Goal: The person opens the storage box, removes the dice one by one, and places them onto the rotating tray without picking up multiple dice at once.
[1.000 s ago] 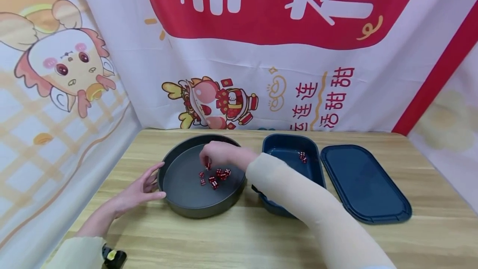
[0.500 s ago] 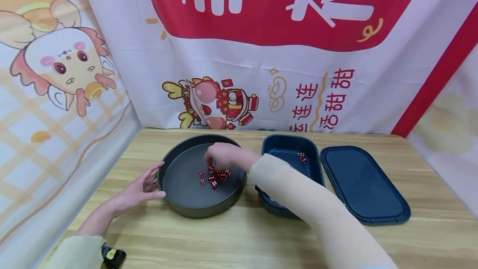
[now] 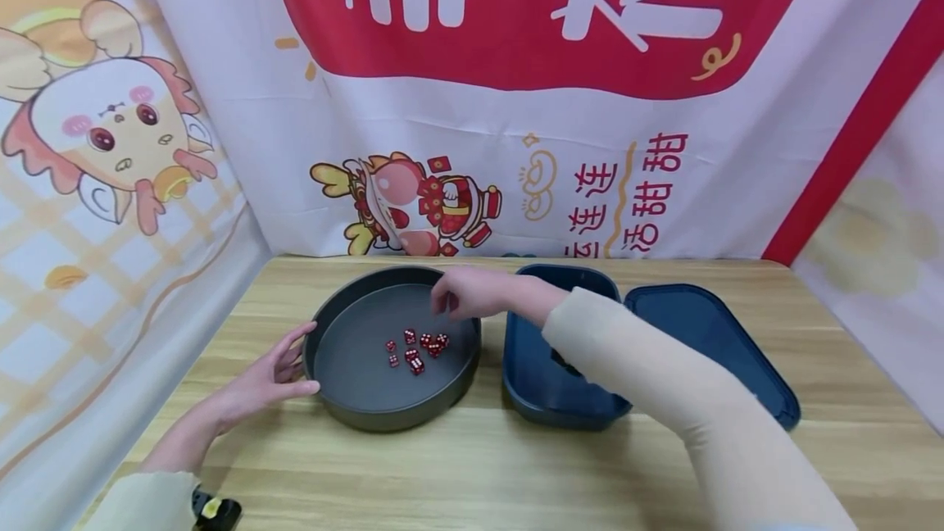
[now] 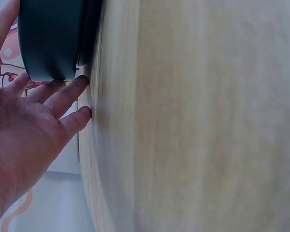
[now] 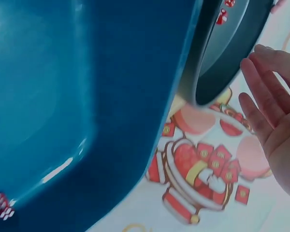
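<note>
Several red dice with white dots (image 3: 415, 363) lie loosely grouped in a round dark grey pan (image 3: 354, 383). My left hand (image 3: 258, 379) rests against the pan's left side, fingers spread, with the thumb near the front; the left wrist view shows the fingers (image 4: 63, 101) at its dark wall. Over the pan's right rim hovers my right hand (image 3: 472, 293), fingertips drawn close together, no die showing between them. In the right wrist view, red dice (image 5: 1, 205) sit in a corner of the blue container (image 5: 135, 96); my right forearm hides them in the head view.
Right of the pan stands the deep blue container (image 3: 568, 416), partly under my right sleeve (image 3: 664, 367). A dark blue lid (image 3: 686, 314) lies flat beyond it. Printed cloth (image 3: 516, 121) hangs along the back edge of the wooden table (image 3: 442, 474).
My right hand has let go of a die beside the other dice and moved right and up, to the pan's rim. The left hand stays at the pan's side.
</note>
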Action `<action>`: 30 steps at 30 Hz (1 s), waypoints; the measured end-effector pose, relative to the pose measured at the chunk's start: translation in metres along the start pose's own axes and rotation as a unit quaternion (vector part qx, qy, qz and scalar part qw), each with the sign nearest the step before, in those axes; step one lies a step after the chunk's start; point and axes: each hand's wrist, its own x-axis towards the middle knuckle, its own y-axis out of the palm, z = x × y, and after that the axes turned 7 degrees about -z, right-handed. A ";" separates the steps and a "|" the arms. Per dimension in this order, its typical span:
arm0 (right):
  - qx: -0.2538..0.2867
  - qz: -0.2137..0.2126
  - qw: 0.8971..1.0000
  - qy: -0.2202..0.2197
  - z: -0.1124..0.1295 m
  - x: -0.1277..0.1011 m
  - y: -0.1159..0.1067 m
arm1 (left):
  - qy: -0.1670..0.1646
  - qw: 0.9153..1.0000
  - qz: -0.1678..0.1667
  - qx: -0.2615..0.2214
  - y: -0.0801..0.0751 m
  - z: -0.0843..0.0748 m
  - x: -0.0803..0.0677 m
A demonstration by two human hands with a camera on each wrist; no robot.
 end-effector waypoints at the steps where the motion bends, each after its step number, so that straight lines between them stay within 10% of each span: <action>1: -0.002 -0.004 1.000 0.000 -0.002 -0.006 -0.003 | 0.000 1.000 0.000 0.001 0.000 0.000 0.000; 30: 0.037 -0.053 0.985 0.161 -0.113 -0.143 -0.015 | -0.001 1.000 0.001 0.005 0.001 0.000 0.002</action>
